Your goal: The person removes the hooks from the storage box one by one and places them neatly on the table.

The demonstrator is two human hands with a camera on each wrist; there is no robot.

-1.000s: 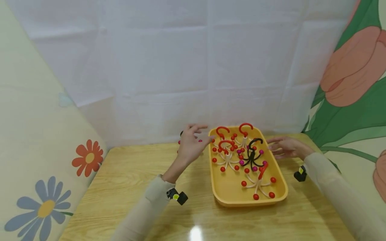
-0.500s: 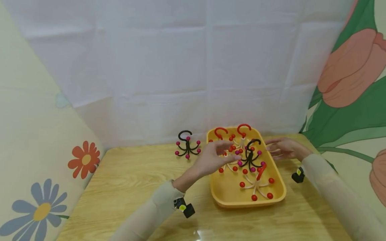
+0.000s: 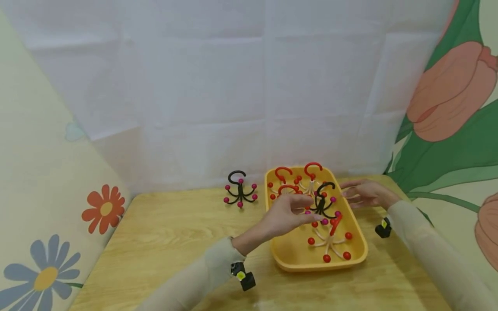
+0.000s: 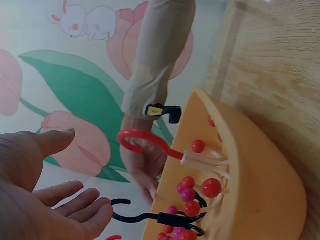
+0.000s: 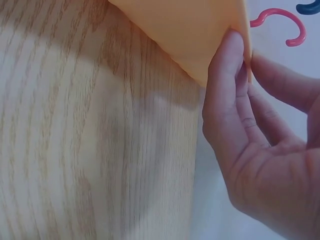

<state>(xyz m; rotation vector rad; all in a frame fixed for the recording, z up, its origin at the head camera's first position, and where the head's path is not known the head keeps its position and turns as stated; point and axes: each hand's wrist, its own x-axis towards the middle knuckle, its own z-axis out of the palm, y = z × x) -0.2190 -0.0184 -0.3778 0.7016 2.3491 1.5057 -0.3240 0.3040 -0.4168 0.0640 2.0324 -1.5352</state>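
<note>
A yellow plastic tub (image 3: 289,255) holds several multi-arm hook hangers. Most are white with red hooks and red ball tips, such as the hanger (image 3: 330,239) at the near end. Among them stands a black hanger (image 3: 321,203) with magenta balls. Over the tub, my left hand (image 3: 285,216) reaches toward this black hanger, thumb and fingers spread apart with nothing between them. In the left wrist view its fingertips are right by the tip of the black hook (image 4: 132,218). My right hand (image 5: 270,150) pinches the tub's right rim, thumb inside and fingers against the outer wall.
Another black hanger (image 3: 240,190) with magenta balls stands on the wooden table (image 3: 175,233), left of the tub. A white sheet (image 3: 202,86) hangs behind the table. Flower-printed panels (image 3: 447,142) flank both sides.
My left hand has moved right and nearer, from beside the standing black hanger to over the tub, uncovering that hanger. My right hand stays at the tub's rim.
</note>
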